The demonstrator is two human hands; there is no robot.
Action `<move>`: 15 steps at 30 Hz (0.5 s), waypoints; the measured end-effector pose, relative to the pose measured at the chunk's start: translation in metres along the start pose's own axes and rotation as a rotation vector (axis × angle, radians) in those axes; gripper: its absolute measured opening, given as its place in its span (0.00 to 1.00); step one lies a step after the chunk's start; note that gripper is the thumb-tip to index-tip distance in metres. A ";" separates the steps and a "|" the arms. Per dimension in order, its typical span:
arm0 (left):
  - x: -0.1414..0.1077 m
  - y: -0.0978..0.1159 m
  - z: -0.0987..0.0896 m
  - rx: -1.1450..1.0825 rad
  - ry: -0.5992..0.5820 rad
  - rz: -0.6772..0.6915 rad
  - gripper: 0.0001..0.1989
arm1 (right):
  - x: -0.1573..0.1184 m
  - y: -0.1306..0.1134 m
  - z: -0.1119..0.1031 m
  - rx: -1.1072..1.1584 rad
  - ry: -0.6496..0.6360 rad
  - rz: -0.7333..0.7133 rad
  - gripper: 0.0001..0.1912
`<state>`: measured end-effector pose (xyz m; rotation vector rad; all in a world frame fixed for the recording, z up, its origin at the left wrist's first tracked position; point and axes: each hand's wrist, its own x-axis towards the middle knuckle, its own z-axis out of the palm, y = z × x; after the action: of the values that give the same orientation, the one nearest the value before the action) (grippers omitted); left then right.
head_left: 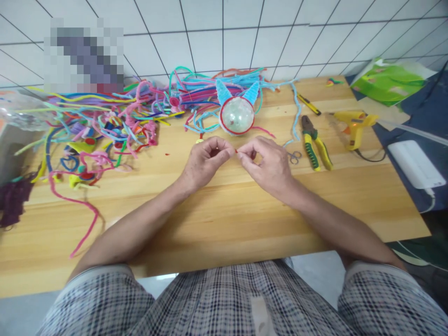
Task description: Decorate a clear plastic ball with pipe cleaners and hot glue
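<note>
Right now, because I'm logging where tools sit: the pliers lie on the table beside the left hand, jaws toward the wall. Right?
No: the head view shows the pliers beside the right hand. They do lie on the table, jaws toward the wall.

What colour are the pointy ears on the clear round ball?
The ears are bright blue, seen in the head view.

Around the clear ball, rimmed red and topped by bright blue ears, colours scatter: left, pink, purple and yellow pipe cleaners; right, green-and-yellow plier handles; nearer, a dark-and-white checked shirt.
</note>
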<state>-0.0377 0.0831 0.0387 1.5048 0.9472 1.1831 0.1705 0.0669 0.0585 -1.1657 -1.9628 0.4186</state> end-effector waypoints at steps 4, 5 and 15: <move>-0.009 -0.004 0.017 -0.235 0.067 -0.118 0.25 | -0.006 -0.007 0.011 0.225 0.045 0.180 0.07; -0.010 -0.004 0.019 -0.288 0.071 -0.155 0.25 | -0.006 -0.007 0.012 0.272 0.044 0.212 0.07; 0.011 0.009 -0.016 0.128 -0.147 0.044 0.21 | 0.008 0.002 -0.008 0.053 -0.117 0.079 0.07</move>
<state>-0.0504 0.0945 0.0509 1.6979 0.9083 1.0429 0.1761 0.0743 0.0664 -1.2118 -1.9977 0.5885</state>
